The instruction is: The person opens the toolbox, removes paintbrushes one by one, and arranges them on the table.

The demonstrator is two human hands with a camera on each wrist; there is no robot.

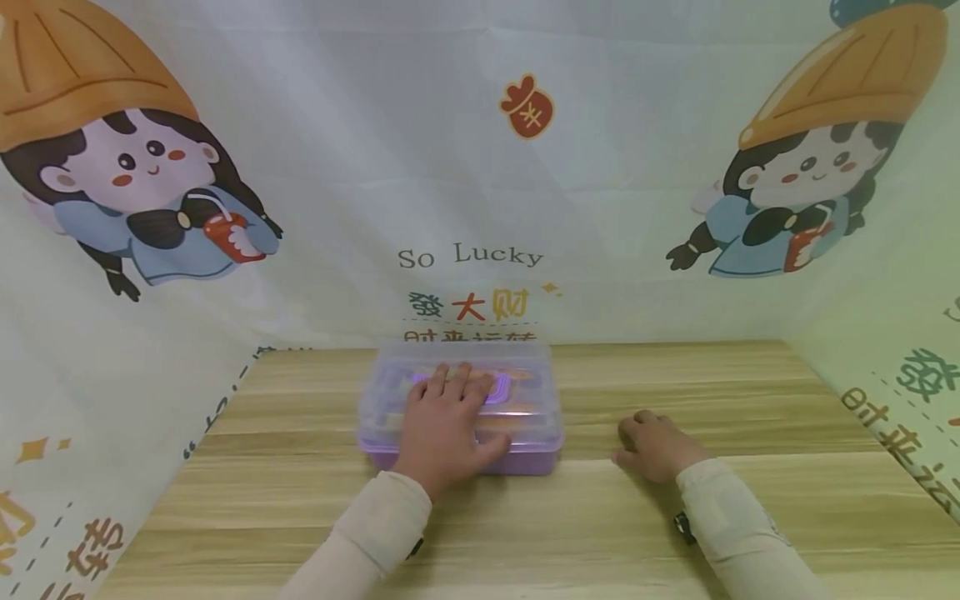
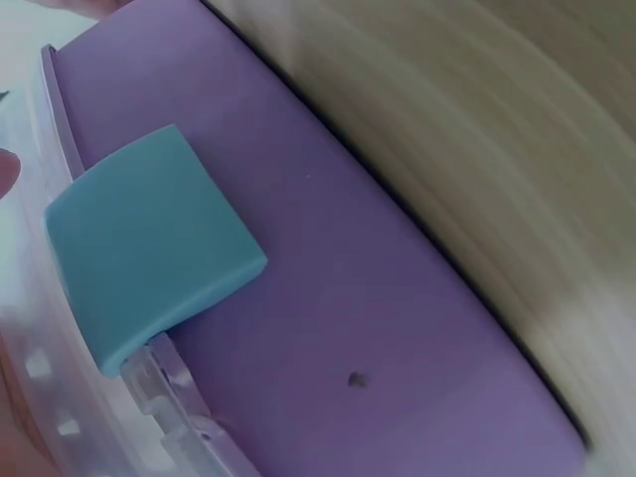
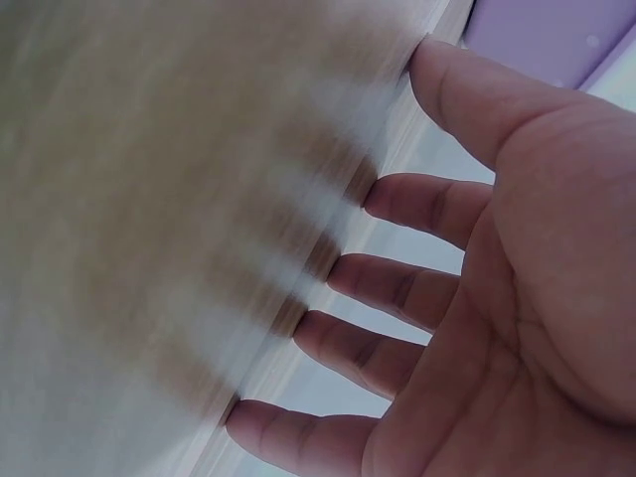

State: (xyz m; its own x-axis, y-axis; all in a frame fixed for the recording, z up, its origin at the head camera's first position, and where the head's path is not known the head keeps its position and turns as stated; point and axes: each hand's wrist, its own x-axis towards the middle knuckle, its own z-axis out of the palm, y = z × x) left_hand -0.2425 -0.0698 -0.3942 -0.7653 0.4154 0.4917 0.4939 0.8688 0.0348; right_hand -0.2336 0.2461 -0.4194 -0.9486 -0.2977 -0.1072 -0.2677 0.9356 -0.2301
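Observation:
A plastic storage box with a purple base [image 1: 528,462] and a clear lid [image 1: 536,425] stands on the table, lid down. My left hand [image 1: 446,429] rests on top of the lid, fingers spread forward across its purple handle [image 1: 501,388]. A teal latch [image 2: 154,243] lies against the front of the base in the left wrist view. Orange items show dimly through the lid; their kind cannot be told. To the right of the box, my right hand [image 1: 658,446] touches the tabletop with its fingertips, holding nothing.
The wood-grain table [image 1: 585,533] runs back to a white printed curtain [image 1: 600,233], which also rises on the left and right sides. Dark bands or devices sit under both wrists, by the pale sleeves [image 1: 727,508].

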